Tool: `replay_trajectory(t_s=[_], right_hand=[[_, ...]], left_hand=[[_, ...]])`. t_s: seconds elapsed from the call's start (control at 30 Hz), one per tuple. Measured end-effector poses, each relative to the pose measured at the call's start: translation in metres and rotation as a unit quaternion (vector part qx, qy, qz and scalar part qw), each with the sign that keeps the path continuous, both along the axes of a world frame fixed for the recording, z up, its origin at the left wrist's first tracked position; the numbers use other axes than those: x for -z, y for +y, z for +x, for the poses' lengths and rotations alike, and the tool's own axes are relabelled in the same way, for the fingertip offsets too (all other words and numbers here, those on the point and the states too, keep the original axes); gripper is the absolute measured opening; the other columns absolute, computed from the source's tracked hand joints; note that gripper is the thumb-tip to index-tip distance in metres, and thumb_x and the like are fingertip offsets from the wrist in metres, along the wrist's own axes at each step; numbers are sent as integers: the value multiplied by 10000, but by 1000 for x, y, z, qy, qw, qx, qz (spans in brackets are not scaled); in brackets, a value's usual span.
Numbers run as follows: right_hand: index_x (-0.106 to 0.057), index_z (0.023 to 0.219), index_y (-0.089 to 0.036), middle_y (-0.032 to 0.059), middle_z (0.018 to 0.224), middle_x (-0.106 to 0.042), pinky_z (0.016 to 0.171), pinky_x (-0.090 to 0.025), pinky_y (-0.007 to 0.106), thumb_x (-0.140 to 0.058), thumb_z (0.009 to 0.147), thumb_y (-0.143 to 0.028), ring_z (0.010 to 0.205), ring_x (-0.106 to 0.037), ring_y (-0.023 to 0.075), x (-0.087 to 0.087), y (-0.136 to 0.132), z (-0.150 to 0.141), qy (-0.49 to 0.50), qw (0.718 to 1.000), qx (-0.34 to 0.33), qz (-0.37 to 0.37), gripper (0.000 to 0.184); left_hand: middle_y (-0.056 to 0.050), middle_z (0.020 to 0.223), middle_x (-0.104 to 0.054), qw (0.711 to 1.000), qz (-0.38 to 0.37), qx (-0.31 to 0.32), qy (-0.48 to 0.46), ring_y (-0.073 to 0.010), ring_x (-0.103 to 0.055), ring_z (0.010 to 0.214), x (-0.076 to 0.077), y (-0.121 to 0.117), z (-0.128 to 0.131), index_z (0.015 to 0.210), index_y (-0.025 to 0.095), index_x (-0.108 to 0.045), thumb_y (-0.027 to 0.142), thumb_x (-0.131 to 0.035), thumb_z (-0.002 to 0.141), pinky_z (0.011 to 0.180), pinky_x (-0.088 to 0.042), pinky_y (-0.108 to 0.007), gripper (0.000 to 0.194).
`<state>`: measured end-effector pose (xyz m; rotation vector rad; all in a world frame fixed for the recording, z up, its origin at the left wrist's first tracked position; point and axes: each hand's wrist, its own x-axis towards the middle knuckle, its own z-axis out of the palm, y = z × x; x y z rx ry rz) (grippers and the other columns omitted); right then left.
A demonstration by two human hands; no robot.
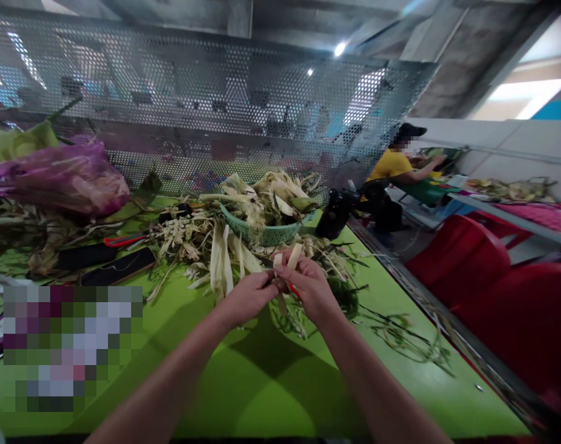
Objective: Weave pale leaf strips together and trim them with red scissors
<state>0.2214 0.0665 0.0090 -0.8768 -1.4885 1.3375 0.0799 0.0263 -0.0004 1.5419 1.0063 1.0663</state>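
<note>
My left hand (255, 293) and my right hand (311, 287) meet over the green table, fingers closed together. Between them they pinch pale strips of dried husk (295, 256); two ends stick up and another hangs below the fingers. A bit of something red (294, 290) shows at my right palm, too covered to name. Just behind my hands stands a green plastic basket (257, 233) heaped with dry husks (280, 188). Wide pale husk leaves (221, 265) lie in front of it on the left, and green fibres (342, 296) lie beside my right hand.
Red-handled scissors (123, 240) and dark flat pieces (118, 266) lie at left, before a purple plastic bag (62, 179). A dark container (333, 213) stands right of the basket. Perforated metal panel (192, 105) behind; red chairs (511, 308) and a person in yellow (391, 165) at right.
</note>
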Motion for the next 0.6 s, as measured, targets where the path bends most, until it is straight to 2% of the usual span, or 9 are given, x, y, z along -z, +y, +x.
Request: replay_trajectory(t_s=[0.07,0.2,0.43,0.5,0.6], right_hand=[[-637,854,-208,-1,746,-582,615,-375,269,-705,712,-342,668,-495,147,1,0,-1,38,999,-1,-33,207],[-598,776,-191,-27,674,-513,543,-325,242,-710,711,-332,586,-420,108,1,-1,-3,73,996,12,-45,191],[-604,796,-188,-41,634,-492,517,-313,239,-717,689,-342,526,-378,93,3,-1,-2,86,993,59,-50,218],[-604,785,-187,-41,621,-492,517,-323,238,-716,691,-355,522,-383,95,3,0,-2,75,994,63,-49,223],[-619,853,-193,-7,719,-567,559,-381,235,-713,700,-385,614,-476,123,-1,1,-1,65,996,54,-43,263]], left_hand=[[-54,881,-661,1000,0,-8,13,-204,-565,835,2,-1,1,928,190,-668,396,-517,827,785,-413,-282,276],[-32,789,-630,997,14,-9,74,-181,-531,728,4,-6,4,842,197,-650,397,-486,845,696,-396,-259,258],[-3,655,-538,988,50,0,143,-149,-452,612,4,-11,9,711,197,-598,392,-474,854,592,-321,-245,272],[-10,681,-558,993,34,8,112,-151,-469,639,4,-9,9,739,188,-613,397,-481,853,609,-337,-245,272],[-37,808,-620,1000,-25,13,5,-174,-522,769,0,-6,7,853,176,-645,412,-506,841,705,-379,-256,274]])
